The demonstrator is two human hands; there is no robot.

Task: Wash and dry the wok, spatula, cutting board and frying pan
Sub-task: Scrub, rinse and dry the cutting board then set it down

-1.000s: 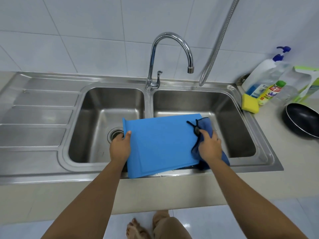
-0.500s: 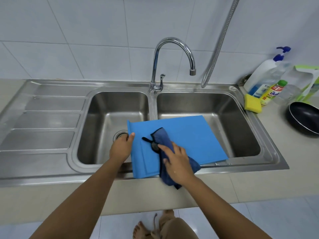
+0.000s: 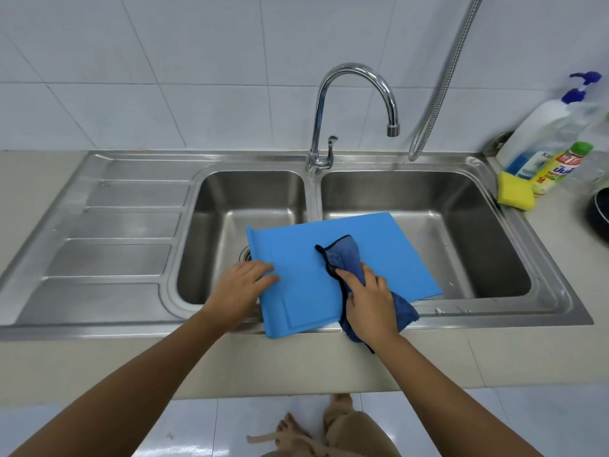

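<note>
The board (image 3: pixel 389 255) sits dead centre of the frame, a bright blue slab lying flat-ish across the sink (image 3: pixel 131 225). It bridges the divider between the two basins. Its near edge rests on the sink's front rim, and the near left corner pokes out over the counter (image 3: pixel 329 367). A raised lip runs along its left side.

Left hand (image 3: pixel 244 288) comes in from the lower left and is laid on the board's left edge. The fingers are stretched out fairly straight on top of the blue surface, pressing it down rather than wrapping it.

Right hand (image 3: pixel 369 298) is just right of centre, and it has the cloth (image 3: pixel 344 255). The fingers are curled round a bunched, darker blue rag with black trim. The rag's front end lies pressed onto the middle of the board, and its tail hangs out under the wrist past the board's near edge.

Up top, the faucet (image 3: pixel 356 80) arches over the divider, with its spout above the right basin. A metal hose (image 3: pixel 441 80) dangles from the upper right corner down to the sink's back rim. The left basin's drain peeks out beside the board's left lip.

Over at the right edge of the frame, a yellow sponge (image 3: pixel 515 191) sits at the sink's far right corner. It is just beside a white pump bottle (image 3: pixel 540 133) and a yellow bottle (image 3: pixel 560 169) with a green cap. Below those, cut off by the frame, is the dark rim of a pan (image 3: pixel 601 212) on the counter, well apart from the board.

At the bottom, a bare foot shows on the tiled floor.
</note>
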